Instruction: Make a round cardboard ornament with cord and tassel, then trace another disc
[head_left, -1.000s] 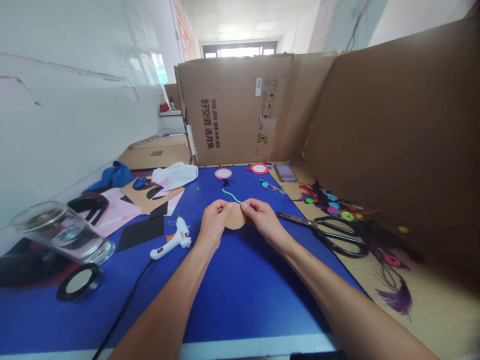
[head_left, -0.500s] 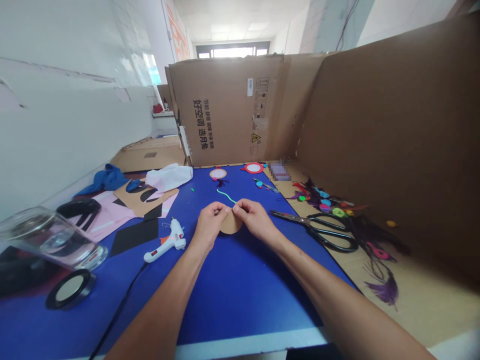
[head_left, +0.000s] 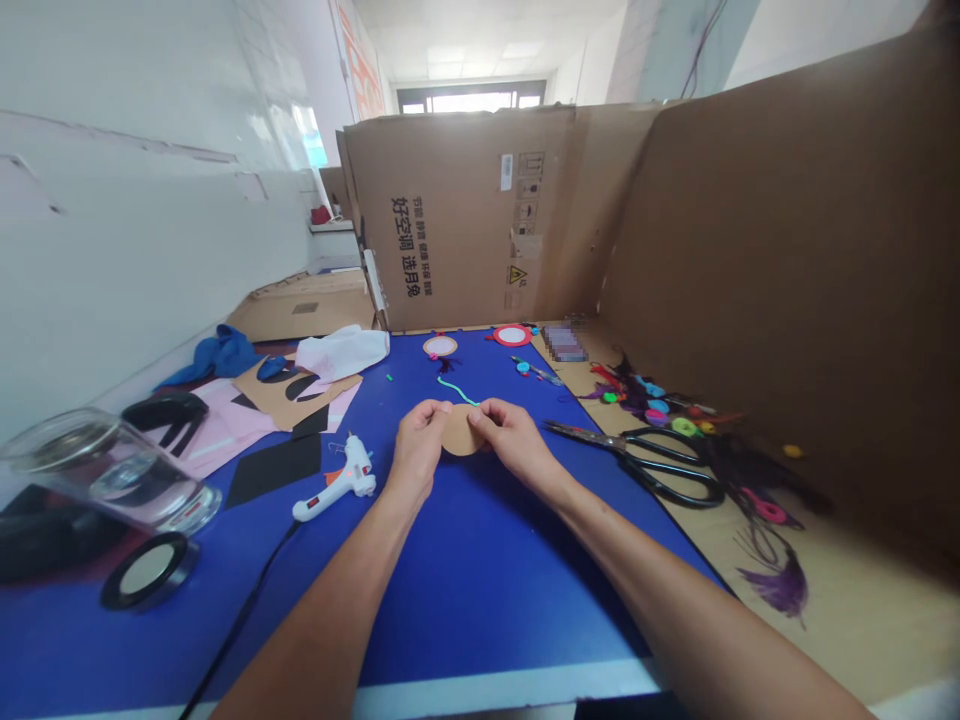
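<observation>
A round tan cardboard disc (head_left: 463, 432) is held over the blue table (head_left: 480, 580), between both hands. My left hand (head_left: 421, 445) pinches its left edge with thumb and fingers. On the opposite edge, the thumb and fingers of my right hand (head_left: 514, 438) are closed. A green cord (head_left: 456, 390) runs from just beyond the disc toward the back; whether it touches the disc or the right fingers I cannot tell. To the left of my left hand lies a white glue gun (head_left: 349, 480). Black-handled scissors (head_left: 637, 455) lie to the right of my right hand.
A clear jar (head_left: 105, 475) and a round black-rimmed lid (head_left: 148, 570) are at the left. Cut felt and card (head_left: 277, 465) lie behind. Two round pieces, one red-rimmed (head_left: 513, 335), sit at the back. Buttons and tassels (head_left: 780, 585) are at the right, beside cardboard walls (head_left: 465, 230).
The disc now shows more of its flat face, and the fingers have spread farther apart along its edges. The whole view has shifted slightly.
</observation>
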